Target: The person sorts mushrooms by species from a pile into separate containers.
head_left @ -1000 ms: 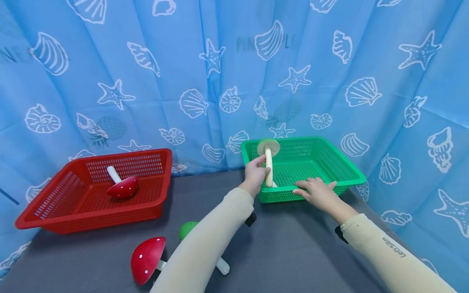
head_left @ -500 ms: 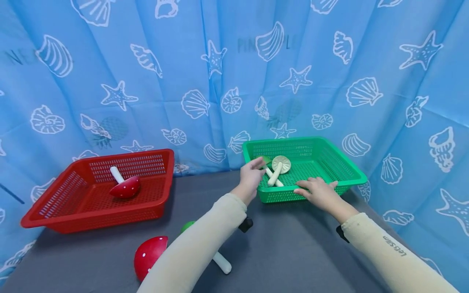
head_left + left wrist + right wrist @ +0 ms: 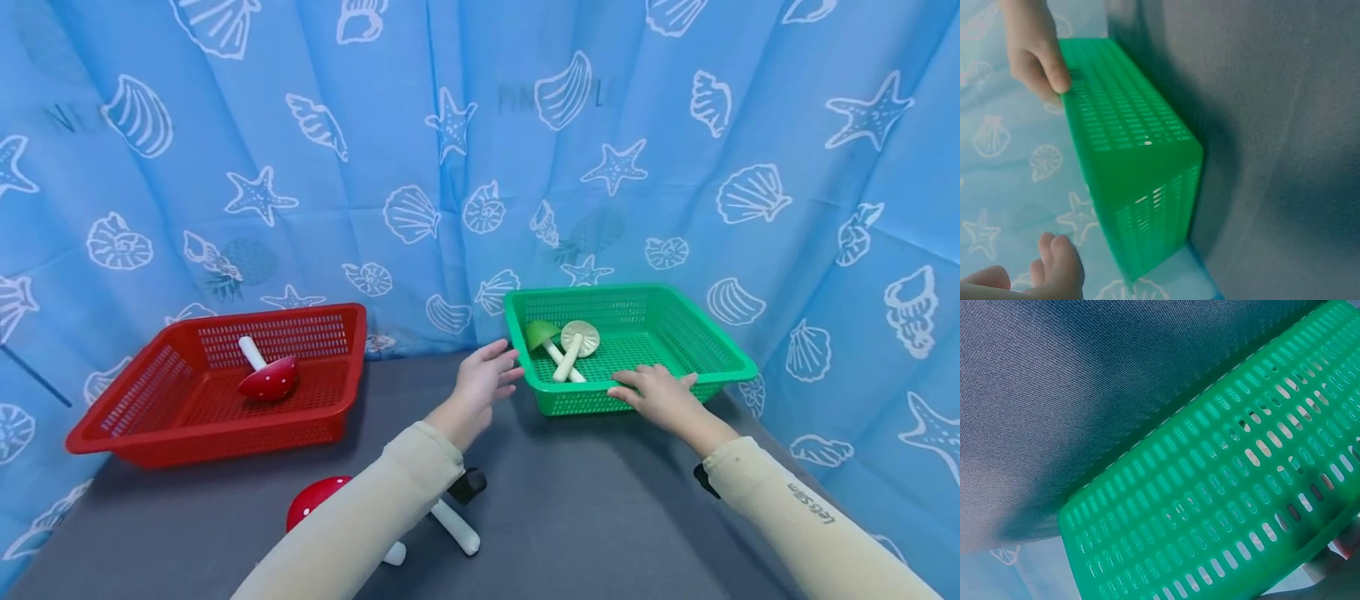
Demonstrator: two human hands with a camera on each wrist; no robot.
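My left hand (image 3: 480,385) is held just left of the green basket (image 3: 570,405), fingers loosely spread with nothing in them. My right hand (image 3: 663,402) holds the basket's front rim; in the left wrist view its thumb (image 3: 1055,70) lies over the rim. Inside the basket, at its left end, lie a toy mushroom with a green cap (image 3: 540,332) and another with its pale gilled underside (image 3: 582,337) showing. Under my left forearm, a red spotted mushroom cap (image 3: 311,500) and a white stem (image 3: 456,528) on the table are partly hidden.
A red basket (image 3: 225,446) stands at the left with one red spotted mushroom (image 3: 272,379) in it. The dark grey cloth (image 3: 570,517) covers the table. A blue curtain (image 3: 450,208) with shell prints hangs close behind both baskets.
My left hand has let go of the pale-stemmed mushroom, which now lies in the green basket, and has drawn back leftward. The right hand stays at the rim. The view has shifted slightly left.
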